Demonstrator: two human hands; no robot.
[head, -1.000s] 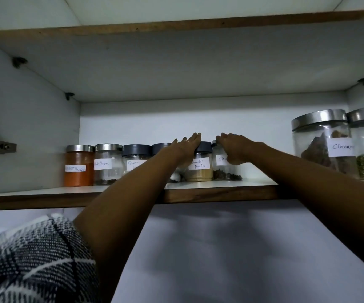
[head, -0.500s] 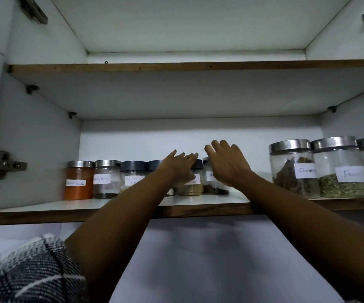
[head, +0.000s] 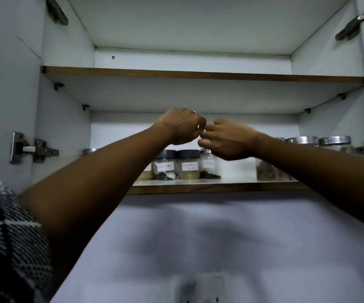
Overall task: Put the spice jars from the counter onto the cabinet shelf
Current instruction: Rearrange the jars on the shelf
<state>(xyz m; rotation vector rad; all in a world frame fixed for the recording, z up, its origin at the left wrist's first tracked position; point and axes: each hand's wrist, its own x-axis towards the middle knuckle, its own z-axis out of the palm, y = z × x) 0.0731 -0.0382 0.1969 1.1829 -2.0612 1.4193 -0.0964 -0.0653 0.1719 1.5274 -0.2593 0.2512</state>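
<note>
- While both your arms reach up in front of the open cabinet, your left hand (head: 182,126) is curled into a loose fist with nothing visible inside its grip; a ring shows on one finger.
- Your right hand (head: 227,139) has its fingers bent inward toward the left hand's knuckles, blurred, and the two hands nearly touch; you hold no jar that the view shows, though whether the right grip pinches anything small is impossible to tell.
- Both hands sit above the spice jars, apart from their lids, not touching them.
- On the lower shelf (head: 218,186) stand three small jars in a row, side by side: a dark-lidded pepper jar (head: 163,168), a dark-lidded jar of yellowish powder (head: 188,166) just right of it, and a clear jar with dark cloves (head: 210,168) directly under your right hand.
- More of the row runs left behind your left forearm; only a silver lid (head: 89,151) shows at the far left.
- Larger steel-lidded jars (head: 301,141) stand at the shelf's right end, partly hidden behind your right forearm.
- Your checked sleeve (head: 6,241) fills the lower left corner.
</note>
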